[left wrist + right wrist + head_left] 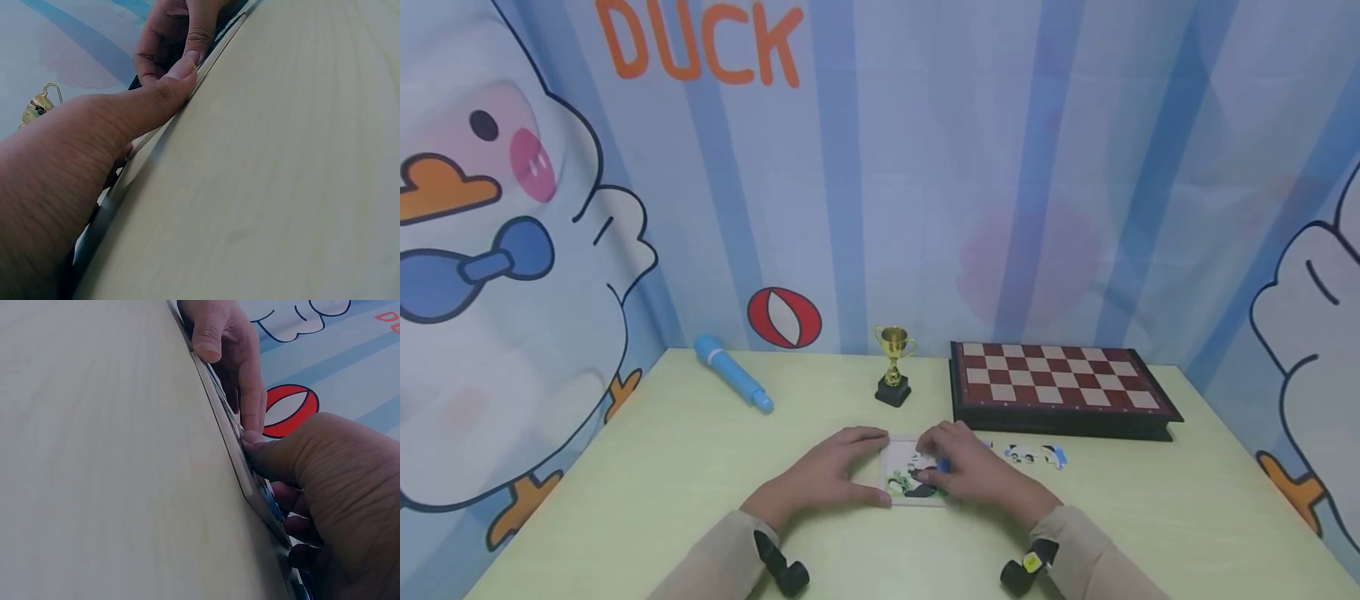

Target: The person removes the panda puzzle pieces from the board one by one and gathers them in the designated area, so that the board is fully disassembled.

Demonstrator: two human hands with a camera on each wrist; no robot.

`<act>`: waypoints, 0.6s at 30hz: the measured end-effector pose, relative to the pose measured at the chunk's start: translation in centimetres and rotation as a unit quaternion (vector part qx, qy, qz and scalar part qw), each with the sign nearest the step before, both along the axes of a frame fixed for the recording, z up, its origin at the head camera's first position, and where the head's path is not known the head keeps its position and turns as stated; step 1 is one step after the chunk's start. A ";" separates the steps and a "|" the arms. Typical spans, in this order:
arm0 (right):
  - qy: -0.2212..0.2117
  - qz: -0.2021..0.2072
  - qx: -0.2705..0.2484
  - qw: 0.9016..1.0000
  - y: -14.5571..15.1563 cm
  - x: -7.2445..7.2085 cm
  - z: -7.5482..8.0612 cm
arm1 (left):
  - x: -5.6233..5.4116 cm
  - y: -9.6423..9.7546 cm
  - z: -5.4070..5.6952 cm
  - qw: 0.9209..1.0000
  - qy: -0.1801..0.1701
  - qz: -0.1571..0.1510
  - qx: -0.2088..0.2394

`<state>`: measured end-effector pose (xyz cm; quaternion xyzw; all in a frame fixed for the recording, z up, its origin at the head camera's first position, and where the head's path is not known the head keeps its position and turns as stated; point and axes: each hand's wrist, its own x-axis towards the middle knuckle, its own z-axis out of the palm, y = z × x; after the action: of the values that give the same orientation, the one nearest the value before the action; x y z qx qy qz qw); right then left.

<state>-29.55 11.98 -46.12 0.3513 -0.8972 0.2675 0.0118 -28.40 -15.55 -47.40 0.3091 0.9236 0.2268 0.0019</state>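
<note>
A small jigsaw puzzle tray point(913, 502) with a pale rim lies flat on the table, showing part of a panda picture point(904, 483) with green leaves. My left hand point(831, 471) spans its left side, thumb at the near corner and fingers at the far corner, gripping it. Over the tray's right part, my right hand point(976, 473) has thumb and fingers bent around a puzzle piece point(945, 465) with some blue on it, mostly hidden by the fingers. In the right wrist view the right thumb point(272, 456) lies over the tray's edge.
Loose puzzle pieces point(1021, 454) lie right of the tray. Behind them is a chessboard case point(1060, 419). A gold trophy cup point(892, 367) stands behind the tray, and a blue toy microphone point(733, 375) lies at the back left. A duck-print curtain point(910, 167) hangs behind the table.
</note>
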 end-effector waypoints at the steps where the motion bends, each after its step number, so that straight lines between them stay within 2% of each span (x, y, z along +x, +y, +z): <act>1: -0.004 0.001 -0.006 1.000 0.0 0.0 0.0 | 0.0 0.0 0.0 1.000 0.001 0.000 0.000; 10: -0.049 -0.003 -0.039 0.998 0.1 0.0 0.3 | -0.2 0.1 -0.1 1.000 0.003 0.004 -0.003; 18: -0.029 0.005 -0.050 0.998 0.1 0.4 0.5 | -0.2 -0.1 -0.5 1.000 0.005 0.001 -0.002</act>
<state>-29.14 12.07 -45.67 0.3466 -0.8810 0.3221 0.0022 -28.62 -15.65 -47.86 0.3097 0.9242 0.2236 -0.0020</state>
